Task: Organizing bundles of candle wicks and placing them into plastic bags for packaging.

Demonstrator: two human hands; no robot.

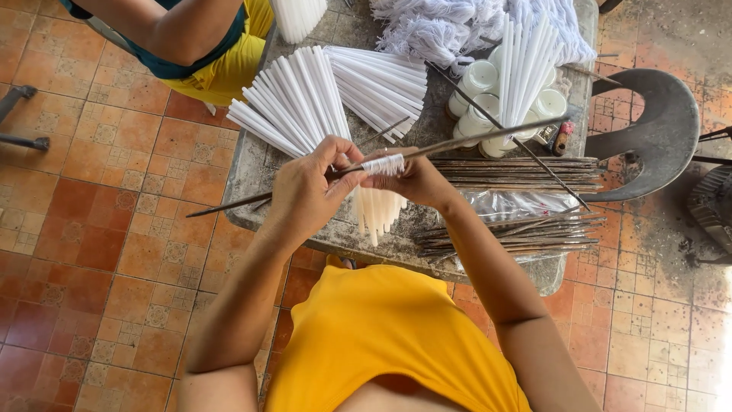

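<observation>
My left hand (305, 191) and my right hand (415, 179) both grip a long thin dark stick (473, 141) held level over a small stone table (252, 164). White wicks are looped over the stick between my hands. From them hangs a bunch of thin white candles (377, 212), below my fingers. The stick reaches left past the table edge and right over the table.
Fans of white candles (293, 103) lie on the table, with white jar candles (479, 76), a heap of white string (450, 27) and piles of dark sticks (518, 172). Another person in a yellow and teal top (206, 53) sits opposite. A grey plastic chair (656, 130) stands at the right.
</observation>
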